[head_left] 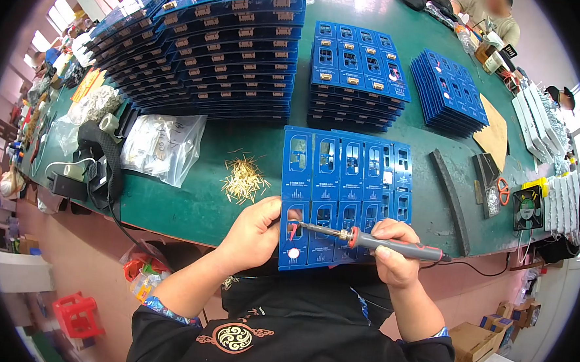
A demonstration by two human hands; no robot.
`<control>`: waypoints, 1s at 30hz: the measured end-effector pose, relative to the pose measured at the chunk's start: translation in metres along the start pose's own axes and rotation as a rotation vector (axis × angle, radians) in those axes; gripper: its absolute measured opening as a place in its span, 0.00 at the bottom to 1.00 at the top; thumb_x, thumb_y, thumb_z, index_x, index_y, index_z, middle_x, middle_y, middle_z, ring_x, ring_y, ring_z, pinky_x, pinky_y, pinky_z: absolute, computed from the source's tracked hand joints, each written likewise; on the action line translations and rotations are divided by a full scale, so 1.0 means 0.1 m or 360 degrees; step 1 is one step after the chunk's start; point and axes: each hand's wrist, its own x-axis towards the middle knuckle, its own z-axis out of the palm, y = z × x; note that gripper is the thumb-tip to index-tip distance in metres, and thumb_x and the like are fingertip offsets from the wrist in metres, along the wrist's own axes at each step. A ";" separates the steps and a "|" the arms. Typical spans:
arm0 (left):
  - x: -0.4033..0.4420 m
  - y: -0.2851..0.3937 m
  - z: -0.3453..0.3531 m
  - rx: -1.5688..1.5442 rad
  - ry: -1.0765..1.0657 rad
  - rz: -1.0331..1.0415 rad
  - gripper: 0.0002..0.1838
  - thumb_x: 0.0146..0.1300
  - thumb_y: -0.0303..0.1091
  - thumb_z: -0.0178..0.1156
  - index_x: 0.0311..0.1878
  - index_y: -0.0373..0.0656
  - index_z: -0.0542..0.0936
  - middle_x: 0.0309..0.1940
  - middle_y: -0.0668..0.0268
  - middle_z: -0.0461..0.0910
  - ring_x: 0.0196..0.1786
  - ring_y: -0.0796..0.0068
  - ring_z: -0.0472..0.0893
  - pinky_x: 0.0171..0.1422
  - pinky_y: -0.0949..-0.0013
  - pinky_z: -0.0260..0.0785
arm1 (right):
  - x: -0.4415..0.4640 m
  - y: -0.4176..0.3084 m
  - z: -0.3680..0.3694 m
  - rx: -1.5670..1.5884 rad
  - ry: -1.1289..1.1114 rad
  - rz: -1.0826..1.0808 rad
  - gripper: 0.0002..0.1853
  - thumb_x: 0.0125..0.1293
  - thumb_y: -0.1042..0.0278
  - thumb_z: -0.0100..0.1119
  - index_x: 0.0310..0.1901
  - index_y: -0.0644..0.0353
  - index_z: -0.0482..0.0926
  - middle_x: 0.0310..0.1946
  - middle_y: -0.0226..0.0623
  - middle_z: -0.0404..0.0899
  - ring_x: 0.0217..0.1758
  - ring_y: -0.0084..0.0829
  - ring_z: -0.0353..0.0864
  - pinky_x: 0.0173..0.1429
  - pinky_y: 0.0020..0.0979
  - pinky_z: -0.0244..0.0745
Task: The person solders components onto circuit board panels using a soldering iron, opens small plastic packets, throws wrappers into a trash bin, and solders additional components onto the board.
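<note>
A soldering iron (391,245) with a grey handle is gripped in my right hand (396,255). Its metal tip points left and lies over the lower left part of a blue circuit board panel (335,191), near a small red piece (293,231). My left hand (255,235) is closed at the panel's left edge, its fingertips partly hidden there. The panel has several rectangular cut-outs and a round white spot (293,253) at lower left. Beyond my left hand, a loose pile of thin gold-coloured pins (244,180) lies on the green table (220,141).
Blue board stacks stand at the back left (237,54), middle (358,73) and right (449,91). A clear plastic bag (164,145) lies at left. On the right are a dark strip (451,202), orange scissors (503,191) and a small fan (528,208). Another person sits far right.
</note>
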 end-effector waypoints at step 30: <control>-0.03 0.17 -0.12 0.0242 0.0022 -0.0152 0.07 0.63 0.27 0.60 0.42 0.37 0.81 0.38 0.58 0.81 0.41 0.60 0.81 0.47 0.63 0.73 | 0.02 -0.05 0.02 0.0316 0.0083 0.0127 0.12 0.58 0.69 0.64 0.42 0.65 0.76 0.35 0.40 0.75 0.34 0.27 0.73 0.39 0.26 0.70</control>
